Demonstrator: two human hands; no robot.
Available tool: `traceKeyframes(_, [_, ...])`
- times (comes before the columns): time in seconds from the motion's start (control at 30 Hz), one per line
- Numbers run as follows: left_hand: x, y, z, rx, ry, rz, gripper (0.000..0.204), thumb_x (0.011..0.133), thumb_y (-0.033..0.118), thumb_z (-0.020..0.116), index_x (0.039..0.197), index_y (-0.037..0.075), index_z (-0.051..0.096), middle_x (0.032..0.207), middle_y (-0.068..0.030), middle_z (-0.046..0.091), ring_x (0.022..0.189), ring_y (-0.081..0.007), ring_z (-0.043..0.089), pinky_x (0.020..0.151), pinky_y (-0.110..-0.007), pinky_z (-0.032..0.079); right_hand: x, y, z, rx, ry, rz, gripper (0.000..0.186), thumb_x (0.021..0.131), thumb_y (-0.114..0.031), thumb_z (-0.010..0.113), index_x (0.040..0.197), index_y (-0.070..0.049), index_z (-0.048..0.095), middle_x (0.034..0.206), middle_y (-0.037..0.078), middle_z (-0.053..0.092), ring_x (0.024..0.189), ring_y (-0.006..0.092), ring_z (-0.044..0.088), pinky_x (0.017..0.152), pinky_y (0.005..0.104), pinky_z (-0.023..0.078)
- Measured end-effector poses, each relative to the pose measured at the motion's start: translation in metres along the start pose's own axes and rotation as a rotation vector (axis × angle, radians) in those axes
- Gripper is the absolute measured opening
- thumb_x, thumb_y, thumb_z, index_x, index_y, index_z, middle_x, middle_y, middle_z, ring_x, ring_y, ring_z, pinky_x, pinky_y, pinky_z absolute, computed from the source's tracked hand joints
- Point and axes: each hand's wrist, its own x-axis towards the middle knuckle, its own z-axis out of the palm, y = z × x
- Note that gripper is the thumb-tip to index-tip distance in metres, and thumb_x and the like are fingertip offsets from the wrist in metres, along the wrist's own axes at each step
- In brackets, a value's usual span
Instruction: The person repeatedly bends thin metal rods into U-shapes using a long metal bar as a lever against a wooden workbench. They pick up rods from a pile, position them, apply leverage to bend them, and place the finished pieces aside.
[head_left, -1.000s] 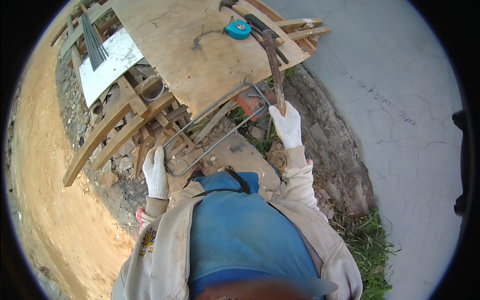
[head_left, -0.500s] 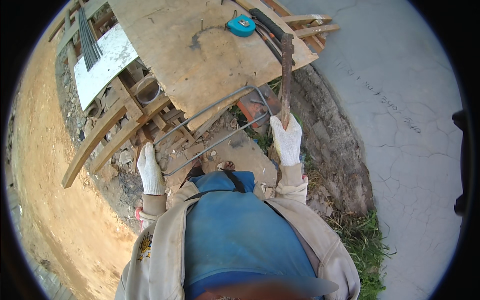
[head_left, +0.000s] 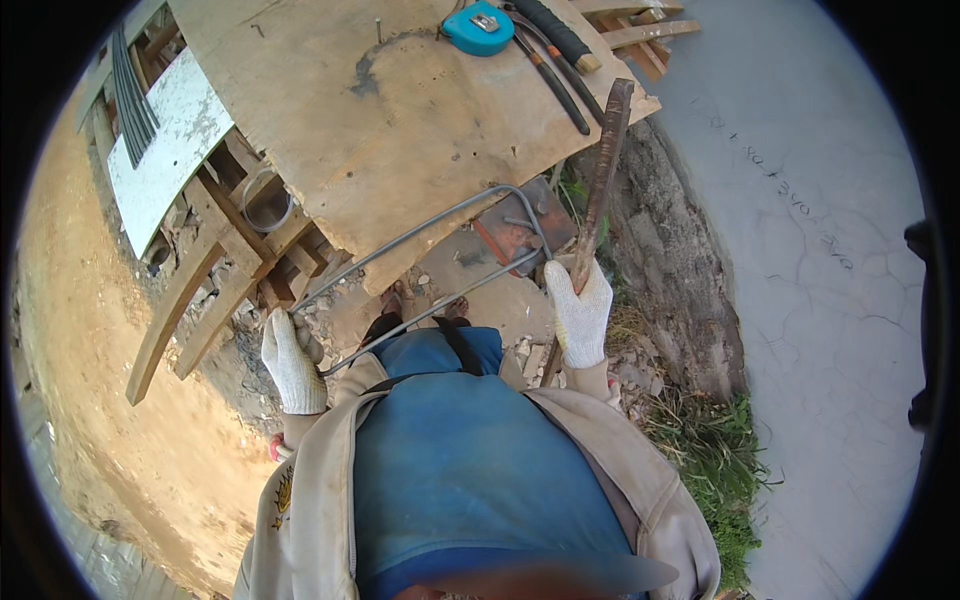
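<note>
A grey metal rod [head_left: 440, 217], bent into a long narrow loop, stretches between my hands in front of my body. My left hand [head_left: 291, 362], in a white knit glove, is closed round its left end. At the right, my gloved right hand [head_left: 581, 315] grips a rusty metal bar [head_left: 604, 165] that points up and away. Its thumb side lies close to the loop's right corner; whether it also pinches the rod there I cannot tell. Beyond the loop is a worn plywood board [head_left: 420, 150] with a few nails standing in it.
On the board lie a teal tape measure [head_left: 478, 29], black-handled pincers [head_left: 552, 85] and a black-wrapped handle [head_left: 555, 35]. A white panel [head_left: 170, 150] bears several thin rods [head_left: 132, 90]. Wooden beams [head_left: 205, 285] jut out at left. A rough ledge [head_left: 670, 270] and grey surface [head_left: 830, 330] flank the right.
My view has shifted, so the board and tools sit nearer and higher. The rusty bar leans further right. Both hands keep their hold, and the loop sits slightly lower at its left end.
</note>
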Motion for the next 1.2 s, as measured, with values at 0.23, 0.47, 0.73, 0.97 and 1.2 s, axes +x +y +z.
traceKeyframes(0.23, [0.01, 0.008, 0.008, -0.019, 0.005, -0.048, 0.029, 0.114, 0.033, 0.056, 0.097, 0.01, 0.057, 0.067, 0.0032, 0.042, 0.05, -0.0068, 0.032, 0.046, -0.026, 0.025, 0.0, 0.004, -0.002, 0.164, -0.019, 0.247, 0.022, 0.097, -0.019, 0.079, 0.106, 0.001, 0.071, 0.083, 0.004, 0.067, 0.077, 0.0104, 0.056, 0.071, 0.0319, 0.049])
traceKeyframes(0.47, [0.003, 0.001, 0.002, -0.049, -0.02, -0.038, 0.031, 0.114, 0.033, 0.058, 0.092, 0.012, 0.055, 0.066, 0.0041, 0.044, 0.05, -0.0059, 0.033, 0.045, -0.024, 0.025, 0.005, 0.009, -0.006, 0.203, -0.077, 0.248, 0.021, 0.096, -0.017, 0.08, 0.102, 0.0, 0.071, 0.081, 0.002, 0.065, 0.074, 0.0092, 0.055, 0.067, 0.0309, 0.047])
traceKeyframes(0.73, [-0.04, -0.014, -0.002, -0.085, 0.023, -0.01, 0.032, 0.113, 0.036, 0.06, 0.093, 0.011, 0.059, 0.064, 0.005, 0.044, 0.049, -0.0064, 0.034, 0.046, -0.025, 0.028, 0.016, 0.026, -0.02, 0.192, -0.155, 0.103, 0.021, 0.097, -0.017, 0.08, 0.1, 0.0, 0.069, 0.08, 0.003, 0.064, 0.074, 0.0102, 0.052, 0.068, 0.0316, 0.047])
traceKeyframes(0.97, [-0.016, -0.007, 0.004, 0.014, 0.051, 0.079, 0.033, 0.112, 0.036, 0.061, 0.092, 0.011, 0.06, 0.063, 0.0055, 0.043, 0.046, -0.0063, 0.032, 0.044, -0.025, 0.026, 0.008, 0.017, -0.015, 0.302, -0.189, 0.173, 0.02, 0.1, -0.019, 0.078, 0.098, -0.003, 0.065, 0.073, -0.001, 0.06, 0.064, 0.0058, 0.052, 0.056, 0.0281, 0.042])
traceKeyframes(1.2, [0.007, 0.004, 0.003, 0.003, -0.037, 0.033, 0.027, 0.113, 0.036, 0.06, 0.097, 0.014, 0.062, 0.063, 0.007, 0.044, 0.047, -0.0065, 0.034, 0.043, -0.025, 0.025, 0.001, 0.005, -0.011, 0.314, -0.151, 0.212, 0.018, 0.1, -0.017, 0.078, 0.099, -0.003, 0.067, 0.071, -0.001, 0.058, 0.062, 0.0074, 0.051, 0.056, 0.0289, 0.042])
